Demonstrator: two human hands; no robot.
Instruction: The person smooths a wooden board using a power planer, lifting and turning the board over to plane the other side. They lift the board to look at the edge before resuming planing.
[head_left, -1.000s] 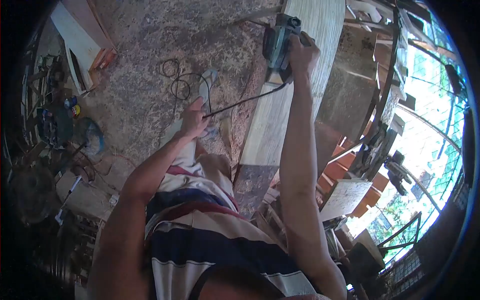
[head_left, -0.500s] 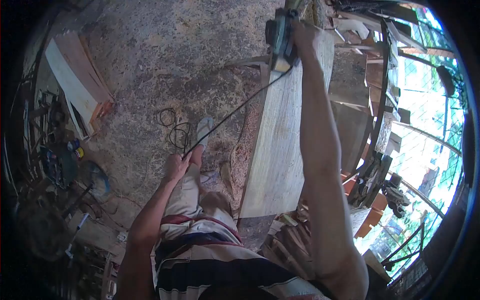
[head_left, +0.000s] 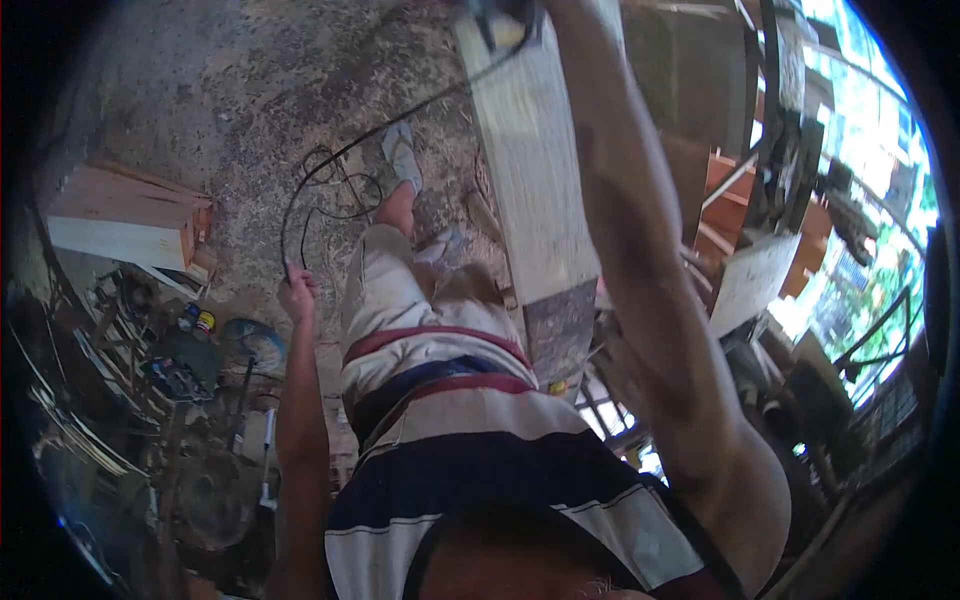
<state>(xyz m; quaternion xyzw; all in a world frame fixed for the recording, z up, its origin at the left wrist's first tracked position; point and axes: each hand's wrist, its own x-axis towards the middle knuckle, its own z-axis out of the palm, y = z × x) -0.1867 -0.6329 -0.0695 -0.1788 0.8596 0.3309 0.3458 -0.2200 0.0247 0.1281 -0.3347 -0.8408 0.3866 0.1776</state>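
Observation:
My left hand is closed around a black power cord, off to the left of my legs. The cord arcs up and across to an electric planer at the top edge of the head view, blurred and partly cut off. My right arm stretches up to the planer; its hand lies mostly beyond the frame edge, and the fingers are hardly visible. Under the planer runs a long, pale wooden board, its near end close to my legs.
Loops of cord lie on the shaving-strewn floor near my sandalled foot. Stacked boards stand at left, above a green power tool. Wood pieces and a wire-mesh opening line the right side.
The view has shifted, and the planer and right hand now sit at the top edge. My left hand has moved outward to the left, still holding the cord, which now bows in a wider curve.

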